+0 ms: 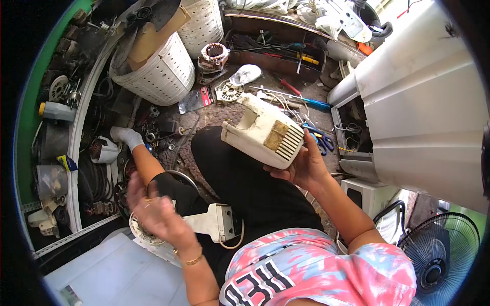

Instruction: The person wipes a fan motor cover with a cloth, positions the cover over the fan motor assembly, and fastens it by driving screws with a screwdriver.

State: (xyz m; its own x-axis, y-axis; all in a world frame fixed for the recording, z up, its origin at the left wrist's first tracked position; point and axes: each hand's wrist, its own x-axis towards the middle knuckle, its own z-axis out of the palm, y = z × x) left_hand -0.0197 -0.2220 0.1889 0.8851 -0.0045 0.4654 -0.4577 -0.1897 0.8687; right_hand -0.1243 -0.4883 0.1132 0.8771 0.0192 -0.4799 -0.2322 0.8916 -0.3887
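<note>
My right hand grips a dirty off-white plastic housing by its lower right end. The housing has a row of vent slots, a brownish stained patch and a notched cutout at the far end. My left hand is raised and slightly blurred, with its fingers apart and nothing in it. Beneath and beside it, a white appliance part with a squared end and a pale cord rests by my lap. A round metal piece at that part's other end is partly hidden behind my left hand.
A toolbox with several tools stands ahead. A motor stator, a red-handled screwdriver and blue-handled scissors lie on the floor. White perforated baskets stand left, near cluttered shelving. A fan is at lower right.
</note>
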